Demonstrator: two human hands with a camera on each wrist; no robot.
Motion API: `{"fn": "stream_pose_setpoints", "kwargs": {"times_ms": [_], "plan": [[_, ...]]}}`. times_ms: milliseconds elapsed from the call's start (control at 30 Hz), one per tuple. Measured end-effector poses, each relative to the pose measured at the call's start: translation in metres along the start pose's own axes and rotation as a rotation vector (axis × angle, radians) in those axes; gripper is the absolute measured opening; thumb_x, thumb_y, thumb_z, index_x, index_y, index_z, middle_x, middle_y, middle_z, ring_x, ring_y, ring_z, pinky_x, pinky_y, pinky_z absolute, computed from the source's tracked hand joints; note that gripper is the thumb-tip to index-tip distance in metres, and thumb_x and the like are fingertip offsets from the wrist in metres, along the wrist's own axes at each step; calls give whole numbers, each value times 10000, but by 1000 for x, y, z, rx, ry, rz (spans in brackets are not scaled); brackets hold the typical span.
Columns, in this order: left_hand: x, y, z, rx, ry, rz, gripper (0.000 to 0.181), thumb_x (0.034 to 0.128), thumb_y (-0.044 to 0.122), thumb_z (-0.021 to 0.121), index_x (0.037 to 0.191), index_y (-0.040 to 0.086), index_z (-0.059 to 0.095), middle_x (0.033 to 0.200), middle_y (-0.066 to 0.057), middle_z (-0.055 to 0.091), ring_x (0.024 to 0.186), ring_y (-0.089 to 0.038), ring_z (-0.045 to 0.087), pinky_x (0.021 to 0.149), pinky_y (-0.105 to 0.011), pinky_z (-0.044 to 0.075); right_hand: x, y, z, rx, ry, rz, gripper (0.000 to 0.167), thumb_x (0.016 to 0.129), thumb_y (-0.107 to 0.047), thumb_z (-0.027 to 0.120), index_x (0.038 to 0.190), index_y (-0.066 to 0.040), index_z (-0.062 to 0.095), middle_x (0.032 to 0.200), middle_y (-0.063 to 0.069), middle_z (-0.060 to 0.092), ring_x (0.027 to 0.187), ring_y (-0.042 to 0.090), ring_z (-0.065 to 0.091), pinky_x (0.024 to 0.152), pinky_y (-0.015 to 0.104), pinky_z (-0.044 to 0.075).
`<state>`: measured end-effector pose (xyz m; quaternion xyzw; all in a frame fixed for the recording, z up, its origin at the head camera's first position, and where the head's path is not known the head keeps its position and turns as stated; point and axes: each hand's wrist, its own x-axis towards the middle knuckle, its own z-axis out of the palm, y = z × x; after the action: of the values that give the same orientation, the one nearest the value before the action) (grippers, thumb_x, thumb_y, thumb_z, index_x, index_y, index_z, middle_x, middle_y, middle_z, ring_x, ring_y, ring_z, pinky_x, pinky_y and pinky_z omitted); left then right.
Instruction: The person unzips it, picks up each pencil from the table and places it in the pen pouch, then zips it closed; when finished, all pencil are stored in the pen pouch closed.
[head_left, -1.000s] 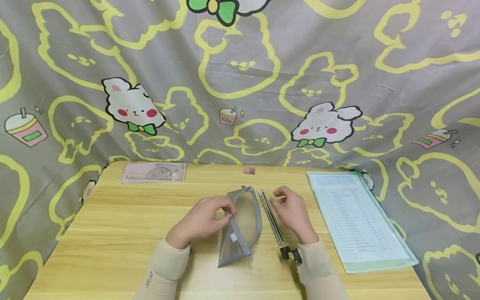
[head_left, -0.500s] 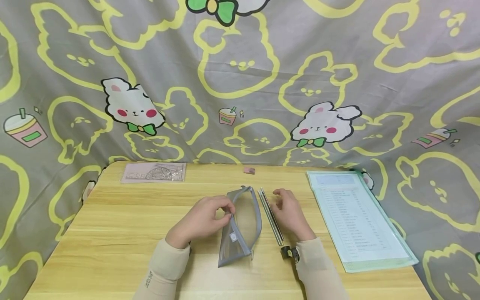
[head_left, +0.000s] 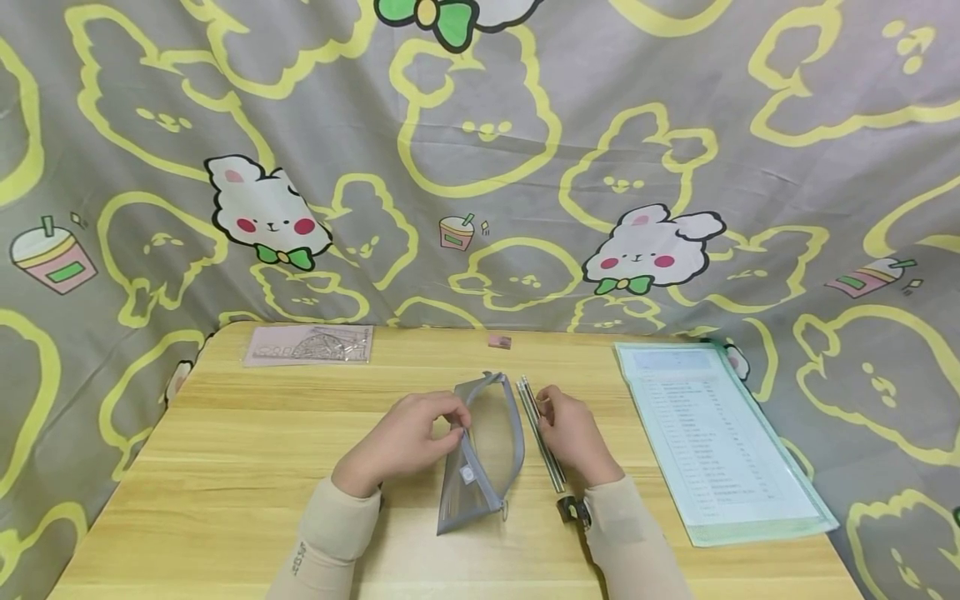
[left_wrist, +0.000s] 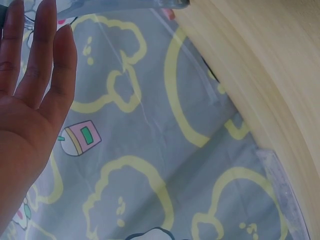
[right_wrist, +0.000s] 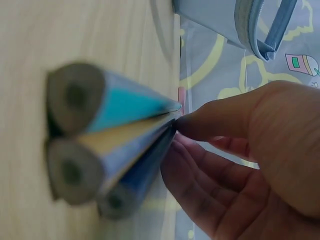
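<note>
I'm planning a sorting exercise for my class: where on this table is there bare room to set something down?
The widest bare patch lies left of the left hand, nearer than the flat packet. Smaller ones: between packet and small pink piece, and from there to the green folder. The pouch, pencils and right hand crowd the centre.

The pencils (right_wrist: 117, 145) have blurred near ends in the right wrist view. The document (head_left: 723, 442) bears illegibly small print. The left wrist view crops the left hand (left_wrist: 25, 122).

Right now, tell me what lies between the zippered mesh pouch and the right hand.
In the head view: a bare strip of tabletop beside the pouch, then pencils beside the right hand.
</note>
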<state>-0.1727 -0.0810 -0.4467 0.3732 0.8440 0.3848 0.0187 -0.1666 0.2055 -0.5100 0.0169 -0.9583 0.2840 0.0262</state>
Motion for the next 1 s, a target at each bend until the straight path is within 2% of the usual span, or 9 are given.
{"fn": "stream_pose_setpoints", "kwargs": {"times_ms": [233,367,467,600,800,900,1000], "plan": [[0,0,1,6,4,4,119,925,55,716,986,155,738,950,131,717,931,-179,723,880,-382,595,-3,-4,-2,-85,-11,47,290,863,-29,741,1147,-15,687,879,61,704,770,199,630,736,416,599],[-1,0,1,9,10,12,116,923,49,718,984,145,740,944,130,716,922,-168,721,867,-388,598,-5,-2,-2,-125,-6,50,221,832,-48,748,1041,-26,678,763,25,631,693,187,573,660,378,548],[-1,0,0,-7,6,7,114,925,46,714,988,135,743,949,112,722,928,-178,727,870,-423,604,-4,1,-4,-111,-5,63,192,810,-56,745,978,-51,652,718,10,577,651,184,530,612,339,478],[0,1,-1,-24,-1,-4,115,928,48,706,995,133,743,955,99,727,940,-204,735,878,-458,607,-4,5,-10,-49,-26,117,177,807,-59,747,940,-82,632,759,8,602,671,181,544,612,310,456],[0,1,-1,-19,-2,-5,116,930,47,707,993,137,742,947,125,714,938,-197,732,881,-449,606,-4,9,-22,81,-80,207,151,835,-66,769,896,-79,632,778,24,622,672,172,556,587,294,455],[0,0,0,-9,5,6,116,930,44,710,987,140,741,945,140,711,926,-167,722,874,-436,605,-5,8,-29,263,-131,246,124,860,-45,743,917,-61,635,787,43,620,660,173,596,586,298,511],[0,0,1,-3,10,12,122,928,40,715,985,144,743,936,134,711,912,-130,711,862,-429,607,-8,1,-40,483,-200,238,119,885,-10,711,965,-28,625,841,66,624,686,185,644,636,331,600]]}}
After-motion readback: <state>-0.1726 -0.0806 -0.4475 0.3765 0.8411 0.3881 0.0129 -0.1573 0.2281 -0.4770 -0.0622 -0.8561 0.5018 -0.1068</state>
